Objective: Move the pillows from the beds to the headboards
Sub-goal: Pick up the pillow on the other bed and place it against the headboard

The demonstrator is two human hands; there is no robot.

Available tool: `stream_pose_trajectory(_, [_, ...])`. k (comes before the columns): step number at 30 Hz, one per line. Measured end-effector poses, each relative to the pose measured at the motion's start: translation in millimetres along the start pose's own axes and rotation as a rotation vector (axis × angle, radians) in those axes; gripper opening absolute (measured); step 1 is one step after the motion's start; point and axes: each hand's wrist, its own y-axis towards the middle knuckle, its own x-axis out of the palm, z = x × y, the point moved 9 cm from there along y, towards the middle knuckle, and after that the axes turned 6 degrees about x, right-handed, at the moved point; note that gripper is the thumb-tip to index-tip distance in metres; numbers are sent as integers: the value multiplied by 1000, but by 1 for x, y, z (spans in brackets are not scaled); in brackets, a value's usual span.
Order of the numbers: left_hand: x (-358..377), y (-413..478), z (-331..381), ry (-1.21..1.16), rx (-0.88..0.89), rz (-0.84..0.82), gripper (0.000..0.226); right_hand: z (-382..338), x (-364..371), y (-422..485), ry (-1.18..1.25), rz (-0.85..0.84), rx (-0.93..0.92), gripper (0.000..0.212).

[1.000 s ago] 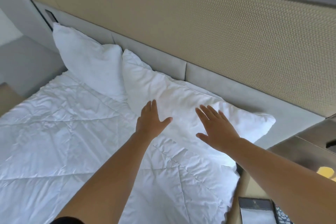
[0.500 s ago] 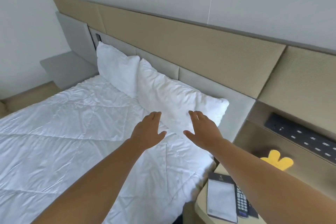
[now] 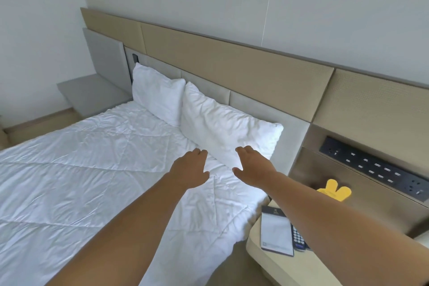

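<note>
Two white pillows lean side by side against the grey padded headboard (image 3: 253, 102). The near pillow (image 3: 227, 127) is on the right, the far pillow (image 3: 155, 95) on the left. My left hand (image 3: 190, 169) hovers open above the white quilt (image 3: 92, 169), just short of the near pillow's lower edge. My right hand (image 3: 251, 166) is open too, its fingers over the near pillow's bottom right part. Neither hand holds anything.
A bedside table (image 3: 290, 262) at the lower right carries a notepad (image 3: 276, 232) and a remote (image 3: 298, 238). Behind it are a dark socket panel (image 3: 373, 167) and a yellow object (image 3: 334, 190). A grey shelf (image 3: 90, 93) sits at the bed's far left.
Both hands have drawn back from the near pillow toward me. The view has pulled away and risen, showing more wall and the bedside table.
</note>
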Motion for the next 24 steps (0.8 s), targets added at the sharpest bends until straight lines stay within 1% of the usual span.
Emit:
stream_pose_trajectory(3, [2, -23, -14, 12, -2, -43, 54, -15, 7, -6, -9, -27, 22, 57])
stream_pose_trajectory(7, [3, -41, -30, 38, 10, -62, 44, -35, 10, -8, 17, -18, 46, 55])
stream_pose_trajectory(11, [5, -41, -41, 25, 5, -68, 47, -45, 14, -3, 2, -17, 35, 52])
stream_pose_trajectory(15, [4, -20, -44, 23, 6, -63, 41, -32, 10, 19, 5, -13, 49, 51])
stream_pose_trajectory(19, [6, 18, -49, 18, -33, -81, 48, -9, 11, 54, 22, -16, 49, 50])
stream_pose_trajectory(24, [9, 69, -44, 7, -84, -121, 50, 17, 15, 99, 105, -32, 34, 53])
